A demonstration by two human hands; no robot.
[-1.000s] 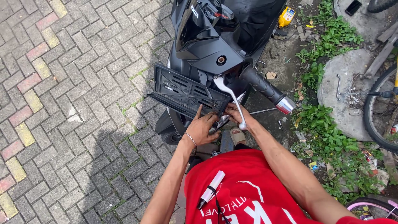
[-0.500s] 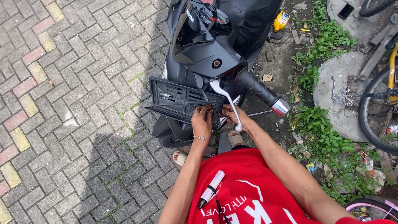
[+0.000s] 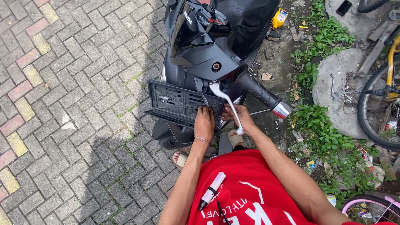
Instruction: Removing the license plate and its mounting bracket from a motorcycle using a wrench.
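Grey brick paving (image 3: 71, 104) runs beside a weedy dirt strip where a black scooter (image 3: 208, 50) stands. At its front, the left hand (image 3: 204, 123) lies with fingers on the right end of the black plate holder (image 3: 179, 102). The right hand (image 3: 241, 118) sits just beside it under the silver brake lever (image 3: 227, 104); whether it grips anything, I cannot tell.

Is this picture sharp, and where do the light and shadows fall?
Head view: sharp throughout, lit by bright daylight; a big shadow lies on the paving at lower left; glare glints off the brake lever and the chrome grip end; both hands, left and right, are clear at the plate holder.
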